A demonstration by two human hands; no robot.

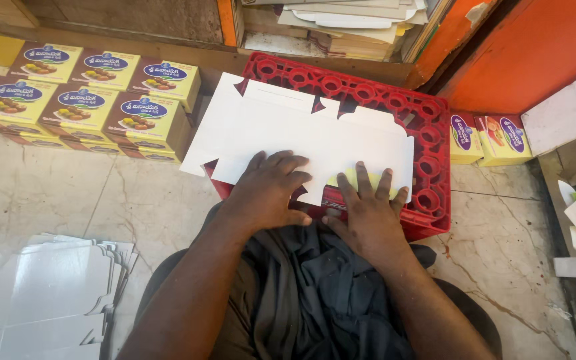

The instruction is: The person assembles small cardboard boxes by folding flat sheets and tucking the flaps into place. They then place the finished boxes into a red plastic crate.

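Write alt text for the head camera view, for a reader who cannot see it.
Both hands, left hand and right hand, press flat on a white die-cut cardboard box blank lying on an upturned red plastic crate. Folded yellow printed cartons are stacked at upper left; more flat white blanks lie on the marble floor.

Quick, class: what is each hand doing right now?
Left hand: open, flat, palm down on the white card.
Right hand: open, fingers spread, pressing the card's near edge.
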